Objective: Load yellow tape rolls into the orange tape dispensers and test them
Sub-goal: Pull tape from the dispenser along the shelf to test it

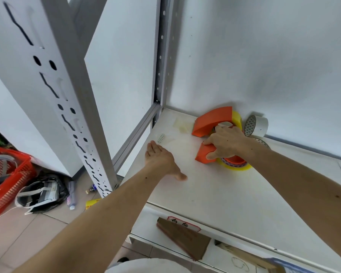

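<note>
Two orange tape dispensers lie on a white shelf [215,194]. The near dispenser [205,154] holds a yellow tape roll [238,167], and my right hand [224,143] grips its orange body from above. The far dispenser [213,120] stands against the back wall with another yellow roll [237,118] in it. My left hand [161,159] rests flat on the shelf, fingers apart, left of the near dispenser and apart from it. It holds nothing.
A white patterned tape roll [257,125] stands by the wall right of the far dispenser. Small tape scraps [161,138] stick to the shelf near its left edge. A slotted metal upright [71,95] rises on the left. A red basket [6,178] sits on the floor.
</note>
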`<action>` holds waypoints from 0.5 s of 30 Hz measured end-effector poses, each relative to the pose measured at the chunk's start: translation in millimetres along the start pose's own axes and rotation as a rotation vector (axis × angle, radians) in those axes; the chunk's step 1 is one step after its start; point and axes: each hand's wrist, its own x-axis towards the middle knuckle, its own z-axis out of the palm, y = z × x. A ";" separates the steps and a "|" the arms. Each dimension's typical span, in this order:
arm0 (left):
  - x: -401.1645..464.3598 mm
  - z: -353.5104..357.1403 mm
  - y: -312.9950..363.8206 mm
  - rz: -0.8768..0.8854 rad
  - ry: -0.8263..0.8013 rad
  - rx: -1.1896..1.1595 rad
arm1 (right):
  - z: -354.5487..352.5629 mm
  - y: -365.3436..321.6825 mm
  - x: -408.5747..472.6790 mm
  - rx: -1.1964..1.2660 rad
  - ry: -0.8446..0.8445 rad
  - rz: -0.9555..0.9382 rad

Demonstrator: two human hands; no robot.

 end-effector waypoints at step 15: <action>-25.8 5.9 12.0 0.195 0.173 0.106 | 19.8 -0.4 -5.8 0.117 0.082 0.086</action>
